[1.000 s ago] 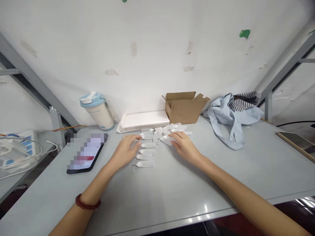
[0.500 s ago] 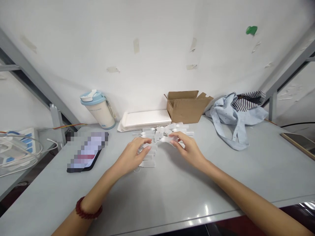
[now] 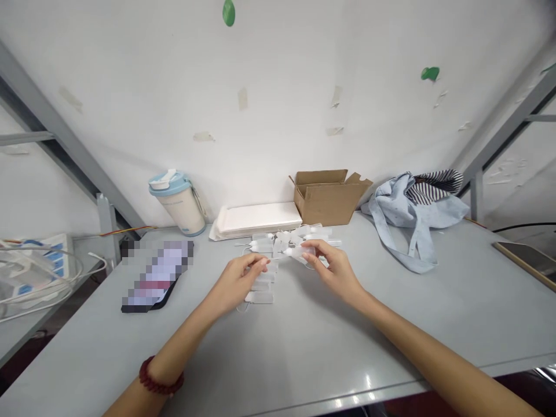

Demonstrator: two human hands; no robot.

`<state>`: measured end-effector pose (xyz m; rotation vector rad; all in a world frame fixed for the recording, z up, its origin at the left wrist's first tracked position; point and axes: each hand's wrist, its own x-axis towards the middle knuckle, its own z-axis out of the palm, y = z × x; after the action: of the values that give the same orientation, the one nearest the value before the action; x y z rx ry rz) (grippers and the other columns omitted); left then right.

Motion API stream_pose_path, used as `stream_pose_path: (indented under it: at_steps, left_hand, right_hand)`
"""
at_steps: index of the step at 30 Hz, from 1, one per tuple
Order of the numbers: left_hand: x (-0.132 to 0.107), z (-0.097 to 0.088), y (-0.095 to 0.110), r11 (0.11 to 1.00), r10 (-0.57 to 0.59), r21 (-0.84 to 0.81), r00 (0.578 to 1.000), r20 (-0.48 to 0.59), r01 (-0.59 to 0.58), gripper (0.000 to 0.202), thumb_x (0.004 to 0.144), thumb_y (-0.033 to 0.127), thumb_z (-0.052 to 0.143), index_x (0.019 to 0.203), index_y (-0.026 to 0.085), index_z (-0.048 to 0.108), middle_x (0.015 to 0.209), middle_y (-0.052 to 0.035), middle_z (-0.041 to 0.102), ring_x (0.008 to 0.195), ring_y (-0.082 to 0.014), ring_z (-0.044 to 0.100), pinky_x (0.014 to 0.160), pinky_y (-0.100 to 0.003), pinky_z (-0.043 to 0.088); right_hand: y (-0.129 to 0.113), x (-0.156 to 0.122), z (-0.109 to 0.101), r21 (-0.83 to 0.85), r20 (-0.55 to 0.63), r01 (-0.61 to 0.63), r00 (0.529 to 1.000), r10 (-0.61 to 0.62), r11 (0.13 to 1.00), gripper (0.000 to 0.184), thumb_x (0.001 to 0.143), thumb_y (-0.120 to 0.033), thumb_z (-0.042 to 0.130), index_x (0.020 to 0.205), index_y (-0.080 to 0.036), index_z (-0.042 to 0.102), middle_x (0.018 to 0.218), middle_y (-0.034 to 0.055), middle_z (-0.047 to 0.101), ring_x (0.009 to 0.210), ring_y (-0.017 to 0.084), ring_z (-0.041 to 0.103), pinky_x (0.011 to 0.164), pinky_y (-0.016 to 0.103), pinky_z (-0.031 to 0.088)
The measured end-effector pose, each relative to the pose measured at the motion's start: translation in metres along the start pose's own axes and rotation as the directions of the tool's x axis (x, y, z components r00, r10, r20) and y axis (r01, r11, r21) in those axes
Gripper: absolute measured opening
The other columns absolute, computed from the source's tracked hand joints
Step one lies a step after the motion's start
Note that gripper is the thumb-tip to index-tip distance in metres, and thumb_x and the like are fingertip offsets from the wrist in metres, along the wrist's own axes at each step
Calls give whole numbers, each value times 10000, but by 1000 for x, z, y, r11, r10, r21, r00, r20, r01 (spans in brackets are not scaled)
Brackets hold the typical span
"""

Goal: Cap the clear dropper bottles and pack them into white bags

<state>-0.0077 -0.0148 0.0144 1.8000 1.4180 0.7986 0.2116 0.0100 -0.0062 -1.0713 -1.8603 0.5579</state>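
My right hand (image 3: pixel 324 260) grips a small translucent squeeze bottle (image 3: pixel 295 252) by its body, its white nozzle pointing left. The thumb and forefinger of my left hand (image 3: pixel 243 279) are pinched together just left of that nozzle. A thin pale piece seems to run between these fingertips and the nozzle, but it is too small to name. Below and beside my left fingers lie several similar bottles (image 3: pixel 260 297) in a column, some with thin loops at their necks. More small bottles (image 3: pixel 321 230) are spread behind my right fingers.
A flat white box (image 3: pixel 260 215) and an open cardboard box (image 3: pixel 328 202) stand against the wall. Left are a tumbler (image 3: pixel 178 202) and a phone (image 3: pixel 158 272); a power strip with cables (image 3: pixel 43 269) is farther left. A blue cloth bag (image 3: pixel 412 214) and another phone (image 3: pixel 530 260) are right.
My left thumb and forefinger, apart before, have closed together near the nozzle. The bottle in my right hand shows more clearly, nozzle still leftward. The whole view has shifted slightly as the camera tilted up.
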Motion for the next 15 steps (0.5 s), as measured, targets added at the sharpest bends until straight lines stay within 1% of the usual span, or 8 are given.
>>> stream_pose_path:
  at_steps: [3,4,7,9,15]
  left_hand:
    - [-2,1,2,999,-10,-50,1000,15,11,316,862,416,445,991,178,608,903,-44,648,823,-191,592,662,-256,450]
    - [-3,1,2,999,-8,-52,1000,24,9,307,858,411,455,988,179,608,891,-41,645,800,-186,589,654,-255,448]
    - [-5,1,4,1000,-22,5,999,43,21,301,868,409,429,824,181,621,775,-17,629,629,-152,532,561,-241,408]
    - [-6,0,5,999,-33,43,999,40,32,328,877,408,404,750,183,607,721,-6,613,556,-136,477,513,-236,374]
    - [-7,2,4,996,19,82,996,84,-26,329,891,393,377,773,192,609,718,-6,604,556,-137,466,509,-230,362]
  right_hand:
    - [-2,-1,0,11,1,-14,1000,14,1000,185,865,-299,506,954,-173,608,770,35,626,660,150,541,490,229,409]
    - [-3,-1,0,15,5,-16,1000,16,1000,184,865,-301,507,952,-174,608,772,35,623,664,150,539,492,228,412]
    - [-4,-3,1,30,24,-32,999,31,999,187,866,-309,509,959,-181,608,776,33,613,674,150,533,501,229,415]
    - [-4,-4,1,51,44,-62,997,60,997,192,867,-323,509,961,-188,608,779,31,604,686,152,529,510,232,412]
    - [-6,-3,1,201,142,-206,973,180,958,222,860,-370,511,938,-187,610,687,-3,563,638,136,516,569,250,403]
